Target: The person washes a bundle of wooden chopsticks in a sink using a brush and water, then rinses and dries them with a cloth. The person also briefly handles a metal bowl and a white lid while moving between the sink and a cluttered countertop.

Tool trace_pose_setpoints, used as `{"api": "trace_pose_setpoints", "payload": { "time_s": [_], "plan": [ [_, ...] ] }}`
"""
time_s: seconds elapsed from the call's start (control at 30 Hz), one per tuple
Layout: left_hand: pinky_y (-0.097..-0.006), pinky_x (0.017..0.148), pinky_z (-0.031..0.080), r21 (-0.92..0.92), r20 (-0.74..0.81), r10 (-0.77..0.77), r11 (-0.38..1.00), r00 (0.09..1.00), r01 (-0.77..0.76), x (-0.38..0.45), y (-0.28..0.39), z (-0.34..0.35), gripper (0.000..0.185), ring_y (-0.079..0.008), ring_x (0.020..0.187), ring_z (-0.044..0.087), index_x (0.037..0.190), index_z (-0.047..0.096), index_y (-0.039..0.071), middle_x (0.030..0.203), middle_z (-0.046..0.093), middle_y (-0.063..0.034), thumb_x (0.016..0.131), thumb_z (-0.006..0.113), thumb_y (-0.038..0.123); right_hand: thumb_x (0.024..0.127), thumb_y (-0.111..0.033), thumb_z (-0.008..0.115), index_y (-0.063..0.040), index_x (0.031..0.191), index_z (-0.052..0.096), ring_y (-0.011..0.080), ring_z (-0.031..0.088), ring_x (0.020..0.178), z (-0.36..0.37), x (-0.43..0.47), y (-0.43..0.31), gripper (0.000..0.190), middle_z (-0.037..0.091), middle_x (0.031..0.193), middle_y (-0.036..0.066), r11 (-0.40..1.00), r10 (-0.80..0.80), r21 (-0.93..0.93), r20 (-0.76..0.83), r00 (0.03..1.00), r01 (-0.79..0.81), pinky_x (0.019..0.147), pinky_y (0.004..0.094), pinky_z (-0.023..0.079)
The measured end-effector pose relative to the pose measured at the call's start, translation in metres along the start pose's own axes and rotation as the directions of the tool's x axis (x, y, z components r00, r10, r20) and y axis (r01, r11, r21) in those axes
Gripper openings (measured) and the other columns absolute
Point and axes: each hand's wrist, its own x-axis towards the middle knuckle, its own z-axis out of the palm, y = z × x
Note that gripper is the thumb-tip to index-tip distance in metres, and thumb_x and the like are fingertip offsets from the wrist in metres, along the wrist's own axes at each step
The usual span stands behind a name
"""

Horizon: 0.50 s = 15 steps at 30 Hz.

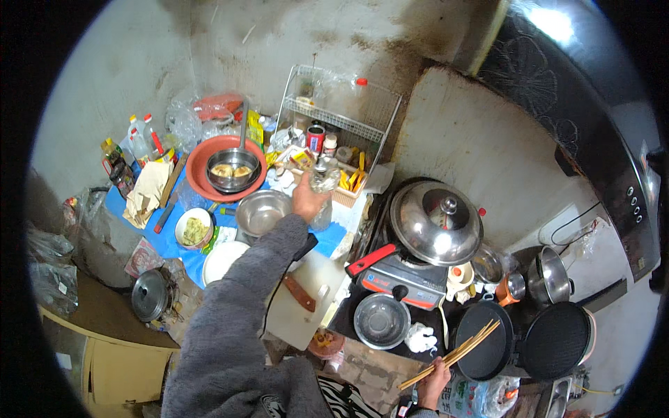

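My left hand (309,199) is wrapped around a clear jar or bottle (323,217) at the back of the blue-covered table (332,239). Its exact shape is partly hidden by my fingers. Just left of that hand sits a steel basin (261,214). A bundle of several wooden chopsticks (473,340) is gripped in my right hand (435,380), low in the view. The sticks slant up to the right, their upper ends over an opened black electric griddle (483,360). Below my left forearm lies a wooden knife handle (300,293) on a pale cutting board (290,321).
A lidded wok (434,224) with a red handle (371,260) sits on the gas stove (413,285). In front is a metal bowl (382,321). Leftward stand a red basin (197,175) holding a long-handled pan, a bowl of food (194,231) and several bottles (140,146). A wire rack (339,121) stands behind.
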Motion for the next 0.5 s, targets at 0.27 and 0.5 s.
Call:
{"api": "trace_pose_setpoints", "payload": {
  "time_s": [0.27,0.5],
  "plan": [
    [-0.0324,0.085,0.049,0.063,-0.003,0.058,0.996,0.998,-0.058,0.102,0.113,-0.006,0.064,-0.0197,0.097,0.061,0.115,0.052,-0.001,0.106,0.064,-0.0132,0.067,0.083,0.028,0.085,-0.012,0.06,-0.006,0.07,0.054,0.0077,0.041,0.039,0.015,0.063,-0.009,0.017,0.047,0.054,-0.001,0.984,0.016,-0.178,0.148,0.989,0.011,0.035,0.0237,0.031],
    [-0.0365,0.083,0.049,-0.269,-0.271,0.258,0.905,0.927,-0.331,0.195,0.146,0.079,0.062,-0.0269,0.096,0.061,0.109,0.053,0.003,0.104,0.064,-0.0169,0.064,0.083,0.032,0.089,-0.036,0.059,0.0,0.079,0.057,0.0137,0.044,0.057,0.038,0.03,-0.072,0.037,0.05,0.064,0.002,0.887,0.025,-0.453,0.247,0.969,0.093,0.049,0.0339,0.036]
  ]
}}
